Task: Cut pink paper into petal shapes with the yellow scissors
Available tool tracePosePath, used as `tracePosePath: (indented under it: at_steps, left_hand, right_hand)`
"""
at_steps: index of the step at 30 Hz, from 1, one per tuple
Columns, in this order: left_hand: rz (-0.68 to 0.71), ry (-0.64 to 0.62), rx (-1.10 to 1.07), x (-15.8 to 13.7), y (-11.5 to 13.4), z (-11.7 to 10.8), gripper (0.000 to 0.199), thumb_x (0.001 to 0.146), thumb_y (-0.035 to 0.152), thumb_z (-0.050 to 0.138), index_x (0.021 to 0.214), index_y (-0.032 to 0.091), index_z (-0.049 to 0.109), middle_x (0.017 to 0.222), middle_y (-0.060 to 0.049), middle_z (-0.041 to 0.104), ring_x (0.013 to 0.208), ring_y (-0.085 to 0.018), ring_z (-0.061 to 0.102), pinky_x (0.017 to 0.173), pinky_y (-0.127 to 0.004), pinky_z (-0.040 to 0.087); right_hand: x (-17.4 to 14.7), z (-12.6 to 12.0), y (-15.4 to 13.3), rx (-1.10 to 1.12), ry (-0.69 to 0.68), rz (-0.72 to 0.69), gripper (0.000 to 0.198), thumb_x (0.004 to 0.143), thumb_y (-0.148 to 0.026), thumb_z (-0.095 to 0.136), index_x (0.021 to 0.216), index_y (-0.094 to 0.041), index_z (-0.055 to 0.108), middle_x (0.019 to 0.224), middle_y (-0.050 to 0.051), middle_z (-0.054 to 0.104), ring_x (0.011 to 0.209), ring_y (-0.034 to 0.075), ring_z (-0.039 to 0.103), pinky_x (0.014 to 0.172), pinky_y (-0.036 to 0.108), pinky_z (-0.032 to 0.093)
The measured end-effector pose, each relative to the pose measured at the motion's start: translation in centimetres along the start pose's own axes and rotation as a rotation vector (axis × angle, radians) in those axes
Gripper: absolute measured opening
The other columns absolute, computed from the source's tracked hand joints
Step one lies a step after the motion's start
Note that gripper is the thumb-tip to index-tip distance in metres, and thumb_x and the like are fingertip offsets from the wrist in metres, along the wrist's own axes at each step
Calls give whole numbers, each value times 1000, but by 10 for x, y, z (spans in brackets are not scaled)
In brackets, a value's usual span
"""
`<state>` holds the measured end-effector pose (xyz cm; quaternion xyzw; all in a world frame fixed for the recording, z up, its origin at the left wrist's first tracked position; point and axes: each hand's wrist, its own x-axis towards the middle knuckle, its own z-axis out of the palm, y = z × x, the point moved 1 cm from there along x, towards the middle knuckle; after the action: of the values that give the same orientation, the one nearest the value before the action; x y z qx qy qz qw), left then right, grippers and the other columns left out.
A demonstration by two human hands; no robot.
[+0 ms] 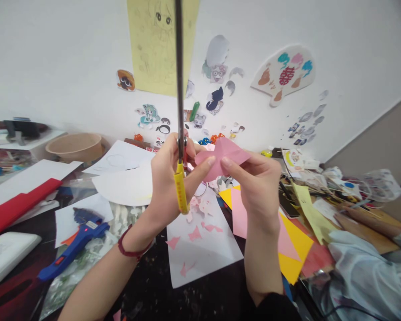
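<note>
A folded pink paper piece (232, 154) with pointed, petal-like lobes is held up between both hands. My left hand (167, 187) presses its thumb on the paper's left side and also carries a pair of scissors (179, 98), blades pointing up and yellow handle hanging over the thumb. The fingers of my right hand (262, 191) pinch the paper's right side, thumb on its face. Beneath, a white sheet (207, 249) bears several small pink scraps (194, 233). Parts of the left fingers are hidden behind the paper and scissors.
A blue glue gun (76, 249) lies left, near a red strip (23, 207) and a beige bowl (75, 147). Yellow paper (296, 249) and pink paper (285, 240) lie right. Light cloth (364, 272) is at the right edge. Drawings cover the wall behind.
</note>
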<state>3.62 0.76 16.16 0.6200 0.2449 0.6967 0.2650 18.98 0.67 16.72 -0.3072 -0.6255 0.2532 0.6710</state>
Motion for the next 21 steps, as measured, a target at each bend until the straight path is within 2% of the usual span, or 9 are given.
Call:
tracePosePath:
  at_steps: [4,8,11,15,18,21]
  left_hand:
    - [90,36,205,4,-1,-4,32,83,37,75,81,22,46,82,1,59,71,-13,56,67,-31,46]
    - [170,-48,584,5,6,-8,33,86,47,68,85,22,46,87,-1,62,66,-14,53,61,-31,40]
    - [215,-129,809,2,9,-6,44,84,60,66,97,22,49,95,-6,64,76,-20,58,59,-32,36]
    - [262,-177,942,-2,3,-1,52,84,66,61,104,20,50,99,-10,64,89,-28,60,62,-34,37]
    - [259,-182,951,-1,-2,1,49,85,63,61,102,19,50,101,-11,63,87,-28,60,61,-34,36]
    - [245,-217,919,0,0,-1,44,86,59,62,99,20,50,99,-9,63,85,-26,60,60,-32,37]
  right_hand:
    - [2,0,0,-68,130,-98,7,74,-25,81,72,-21,77,67,-2,69,64,12,60,62,28,51]
    - [5,-7,-2,-93,308,-209,11,75,-26,80,69,-21,73,62,-3,63,59,10,55,59,27,49]
    - [6,-13,-5,-110,413,-281,17,75,-26,80,65,-21,68,59,-4,56,58,10,52,58,26,48]
    - [4,-16,-8,-100,534,-343,19,77,-30,79,65,-22,67,59,-5,52,57,10,50,56,27,46]
    - [4,-18,-10,-61,521,-376,16,77,-28,79,67,-23,68,61,-4,54,60,10,52,59,28,47]
    - [3,-20,-11,-77,419,-371,13,77,-23,78,66,-24,69,63,-4,59,62,11,55,62,29,49]
